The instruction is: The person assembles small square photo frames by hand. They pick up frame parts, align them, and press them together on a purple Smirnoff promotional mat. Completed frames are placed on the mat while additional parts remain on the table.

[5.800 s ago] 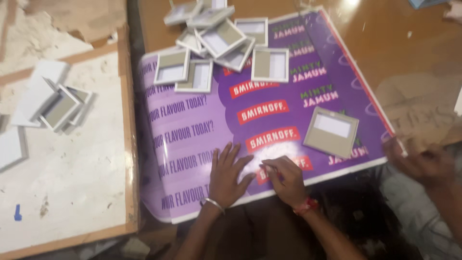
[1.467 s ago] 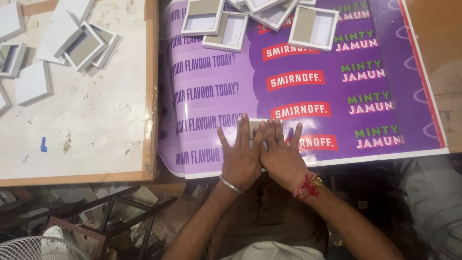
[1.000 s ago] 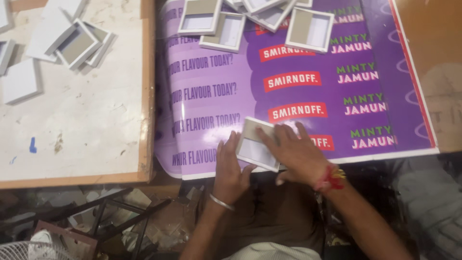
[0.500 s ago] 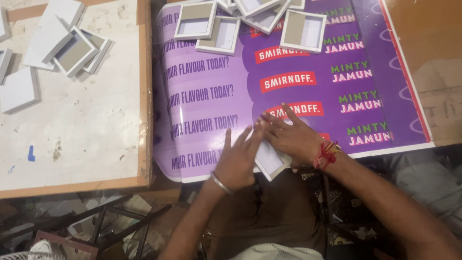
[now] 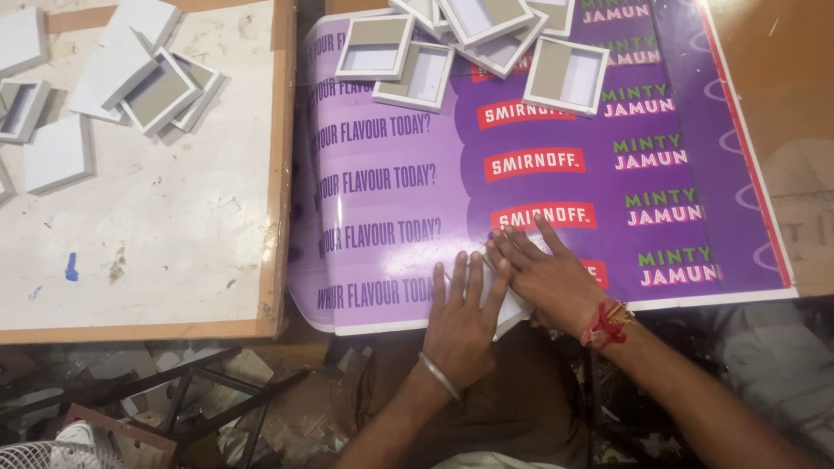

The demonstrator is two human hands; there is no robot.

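My left hand (image 5: 460, 323) lies flat, palm down, at the near edge of a large purple printed sheet (image 5: 391, 200), a metal bangle on its wrist. My right hand (image 5: 549, 280), with a red thread band at the wrist, lies flat beside it, fingers pointing left and touching the left hand's fingertips. Both palms press on a small white card piece (image 5: 514, 309); only its corner shows between and under the hands. Neither hand grips it.
Several shallow white-and-grey box trays (image 5: 565, 76) lie at the sheet's far end. More trays (image 5: 156, 91) sit on a wood-framed white board (image 5: 174, 226) to the left. Brown tabletop (image 5: 782, 78) shows on the right. A dark metal frame (image 5: 217, 382) and scraps lie below.
The white card piece, held up over the sheet by my right hand a second ago, now lies at the near edge under both flattened hands.
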